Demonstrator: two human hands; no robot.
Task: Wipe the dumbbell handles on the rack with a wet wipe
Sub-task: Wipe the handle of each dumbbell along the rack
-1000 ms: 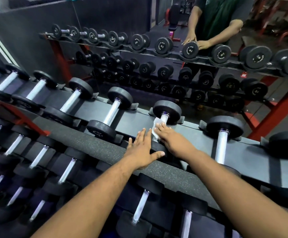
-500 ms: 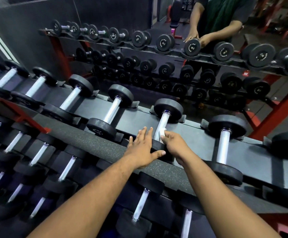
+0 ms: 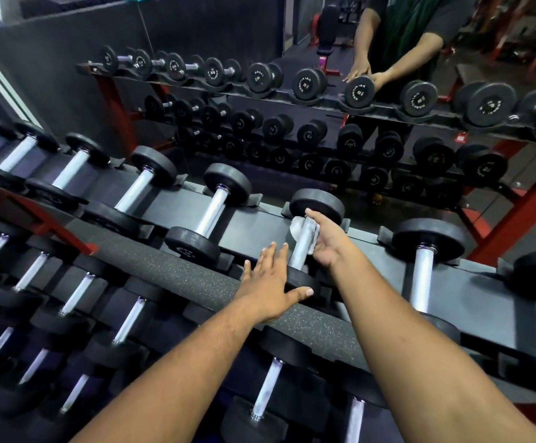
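Note:
A black dumbbell with a silver handle (image 3: pixel 299 254) lies on the top shelf of the rack (image 3: pixel 260 231). My right hand (image 3: pixel 329 239) grips the far end of that handle through a white wet wipe (image 3: pixel 298 227), close to the far weight head (image 3: pixel 319 203). My left hand (image 3: pixel 271 284) lies flat with spread fingers on the near weight head and the speckled rubber front edge (image 3: pixel 180 276) of the shelf. More dumbbells with silver handles sit to the left (image 3: pixel 210 214) and right (image 3: pixel 422 279) on the same shelf.
A lower shelf holds several dumbbells (image 3: pixel 265 390) below my arms. A mirror behind the rack shows the reflected rack (image 3: pixel 292 100) and a person in a green top (image 3: pixel 400 36). Red frame legs (image 3: pixel 515 212) stand at the right.
My right hand slid the wipe from the near end of the handle up to the far end, next to the far weight head. My left hand stayed flat in place.

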